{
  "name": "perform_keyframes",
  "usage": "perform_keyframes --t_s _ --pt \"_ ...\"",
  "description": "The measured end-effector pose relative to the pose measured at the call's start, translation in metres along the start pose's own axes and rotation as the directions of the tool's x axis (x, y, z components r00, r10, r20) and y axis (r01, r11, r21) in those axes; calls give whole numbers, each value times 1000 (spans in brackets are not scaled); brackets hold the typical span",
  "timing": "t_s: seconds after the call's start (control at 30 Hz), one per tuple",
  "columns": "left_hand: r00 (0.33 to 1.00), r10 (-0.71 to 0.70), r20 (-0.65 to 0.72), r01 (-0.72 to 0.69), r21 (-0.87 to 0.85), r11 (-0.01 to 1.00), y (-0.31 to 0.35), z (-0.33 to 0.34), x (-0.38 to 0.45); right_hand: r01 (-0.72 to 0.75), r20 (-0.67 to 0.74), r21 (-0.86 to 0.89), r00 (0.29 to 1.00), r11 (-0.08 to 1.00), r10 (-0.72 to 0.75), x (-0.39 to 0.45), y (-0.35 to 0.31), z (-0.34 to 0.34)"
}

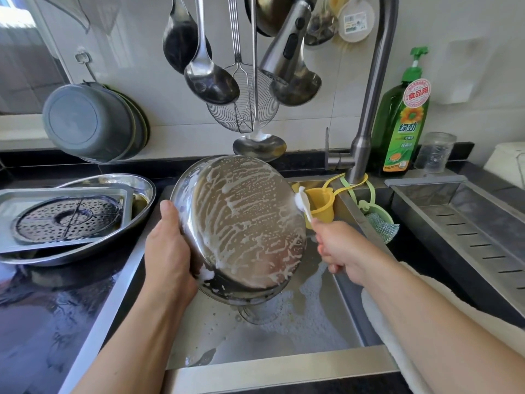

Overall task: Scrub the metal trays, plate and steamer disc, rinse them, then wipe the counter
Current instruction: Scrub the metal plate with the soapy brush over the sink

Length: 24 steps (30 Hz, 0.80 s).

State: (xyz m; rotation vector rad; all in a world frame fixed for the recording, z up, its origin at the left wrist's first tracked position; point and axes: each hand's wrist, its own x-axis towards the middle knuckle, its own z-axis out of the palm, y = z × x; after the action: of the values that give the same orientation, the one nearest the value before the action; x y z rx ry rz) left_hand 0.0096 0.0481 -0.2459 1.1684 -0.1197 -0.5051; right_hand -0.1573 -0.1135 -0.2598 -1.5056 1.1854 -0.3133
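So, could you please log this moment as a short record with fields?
left hand: grips the left rim of the plate
plate: tilted over the sink, underside streaked with foam
right hand: holds the brush, head at the plate's right edge
waiting on counter: steamer disc on rectangular tray, inside oval tray
soap: green bottle behind the faucet

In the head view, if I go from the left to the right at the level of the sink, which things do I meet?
Steamer disc → left hand → soapy plate → brush → yellow cup → green scrubber → drain rack.
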Motion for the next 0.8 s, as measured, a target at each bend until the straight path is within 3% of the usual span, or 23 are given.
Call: perform_keyframes --t_s 0.13,0.23,0.33,0.6,0.7,0.8 --pt "1000 17 8 -17 10 1000 -2 -2 2 51 115 -39 992 998 -46 -1 3 8" --pt "1000 10 24 -10 -20 1000 -2 -2 2 1 -18 31 1000 1000 -1 7 1 1" --pt "997 9 70 -8 -10 1000 1 0 -1 -28 -30 98 999 995 31 9 2 -4" --pt "997 9 75 -8 -23 1000 0 -4 4 34 -82 -18 996 999 -35 10 1 -4" --pt "996 28 86 -30 30 999 -4 -3 4 112 -34 -134 992 985 -118 11 5 4" --pt "994 47 99 -53 57 997 -5 0 1 95 -25 -192 995 977 -101 13 4 5"
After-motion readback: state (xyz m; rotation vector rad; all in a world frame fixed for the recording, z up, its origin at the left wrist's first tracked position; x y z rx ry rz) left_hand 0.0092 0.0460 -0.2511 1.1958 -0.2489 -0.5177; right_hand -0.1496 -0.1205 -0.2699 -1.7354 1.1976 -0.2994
